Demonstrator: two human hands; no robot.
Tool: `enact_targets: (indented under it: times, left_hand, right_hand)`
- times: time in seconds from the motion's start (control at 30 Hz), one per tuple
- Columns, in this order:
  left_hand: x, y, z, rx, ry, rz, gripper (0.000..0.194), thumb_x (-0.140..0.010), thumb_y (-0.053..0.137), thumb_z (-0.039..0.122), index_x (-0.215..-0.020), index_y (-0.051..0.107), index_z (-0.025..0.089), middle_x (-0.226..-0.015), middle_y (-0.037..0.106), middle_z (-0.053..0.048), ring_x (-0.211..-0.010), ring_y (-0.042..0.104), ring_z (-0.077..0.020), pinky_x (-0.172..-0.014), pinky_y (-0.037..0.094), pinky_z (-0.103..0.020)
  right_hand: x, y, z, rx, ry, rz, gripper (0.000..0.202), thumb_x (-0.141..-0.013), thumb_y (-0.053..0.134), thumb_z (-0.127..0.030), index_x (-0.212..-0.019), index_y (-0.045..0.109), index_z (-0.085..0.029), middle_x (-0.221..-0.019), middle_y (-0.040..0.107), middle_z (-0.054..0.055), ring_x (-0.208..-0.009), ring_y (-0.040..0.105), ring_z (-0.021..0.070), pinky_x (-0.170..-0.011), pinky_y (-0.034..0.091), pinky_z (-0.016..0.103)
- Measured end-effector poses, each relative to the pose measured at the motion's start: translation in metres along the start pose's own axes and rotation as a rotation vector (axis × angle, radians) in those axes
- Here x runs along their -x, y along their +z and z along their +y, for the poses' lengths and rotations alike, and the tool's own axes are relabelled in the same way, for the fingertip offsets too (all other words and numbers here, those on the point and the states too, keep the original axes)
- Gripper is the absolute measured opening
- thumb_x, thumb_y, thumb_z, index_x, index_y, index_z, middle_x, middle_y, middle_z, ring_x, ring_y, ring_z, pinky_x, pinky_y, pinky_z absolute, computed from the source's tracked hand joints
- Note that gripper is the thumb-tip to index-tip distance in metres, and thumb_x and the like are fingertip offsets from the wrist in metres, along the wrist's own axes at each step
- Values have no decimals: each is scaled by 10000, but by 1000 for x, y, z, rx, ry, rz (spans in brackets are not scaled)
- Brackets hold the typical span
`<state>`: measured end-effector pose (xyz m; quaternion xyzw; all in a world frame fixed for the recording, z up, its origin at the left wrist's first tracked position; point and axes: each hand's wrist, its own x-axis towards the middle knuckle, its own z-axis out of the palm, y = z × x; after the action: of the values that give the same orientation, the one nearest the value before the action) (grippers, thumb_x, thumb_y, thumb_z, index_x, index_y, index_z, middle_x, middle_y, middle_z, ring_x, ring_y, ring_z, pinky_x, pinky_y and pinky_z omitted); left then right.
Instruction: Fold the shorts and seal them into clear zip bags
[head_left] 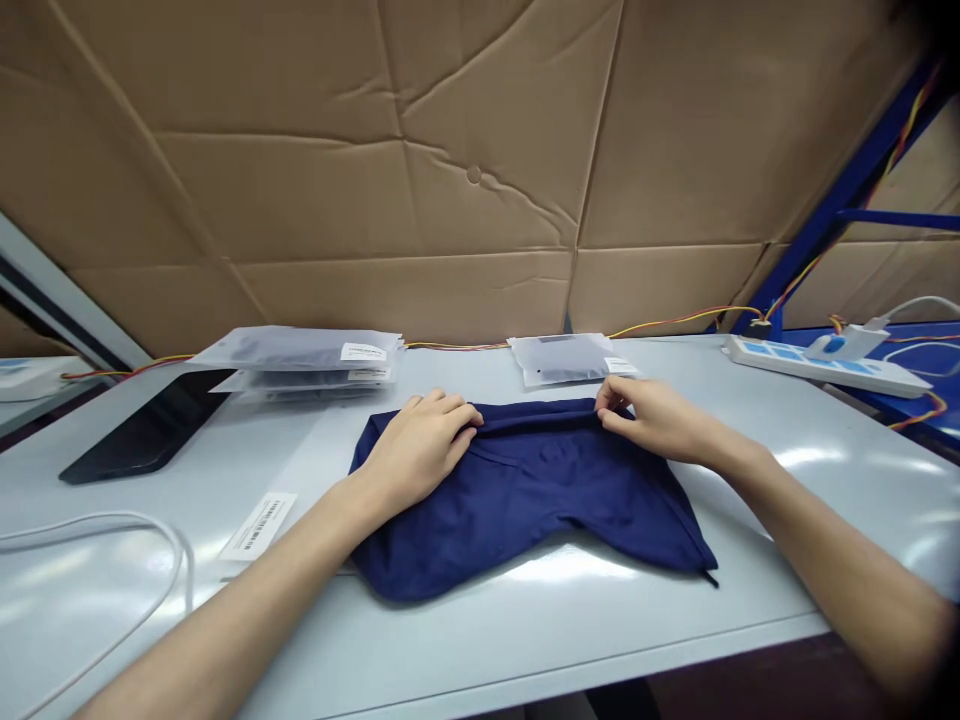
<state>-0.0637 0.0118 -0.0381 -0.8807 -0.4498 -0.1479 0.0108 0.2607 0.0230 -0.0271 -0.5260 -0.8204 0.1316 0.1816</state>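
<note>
A blue cloth [525, 500] lies on the tabletop [780, 540] under the fingers [450, 408]. The right hand [649, 415] pinches its far edge. The left hand [421, 442] bends over it; I can't tell if it grips.

"How's the light?"
"Bright, apparently from above; the table [637, 620] throws white glare at left, at right and below the cloth [517, 510]."
"Shadows?"
"Soft; one runs beside the cable [127, 515]. The upper right corner sinks to black."
"Sharpness?"
"Fair mid-frame; the right forearm [795, 530] blurs toward the edge, and print on the near label [259, 527] is illegible."
</note>
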Motion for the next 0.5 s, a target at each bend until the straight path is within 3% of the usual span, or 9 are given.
enact_targets:
  times: [0.5]
  left_hand:
    - [-1, -6, 2, 33, -5, 8, 244, -986, 449, 191, -1007, 690, 224, -1003, 754, -41, -997, 617, -261, -889, 499, -428]
  right_hand:
    - [0, 2, 0, 11, -23, 36, 48, -820, 559, -199, -796, 576, -237, -758, 685, 8, -682, 610, 178, -633, 448, 299]
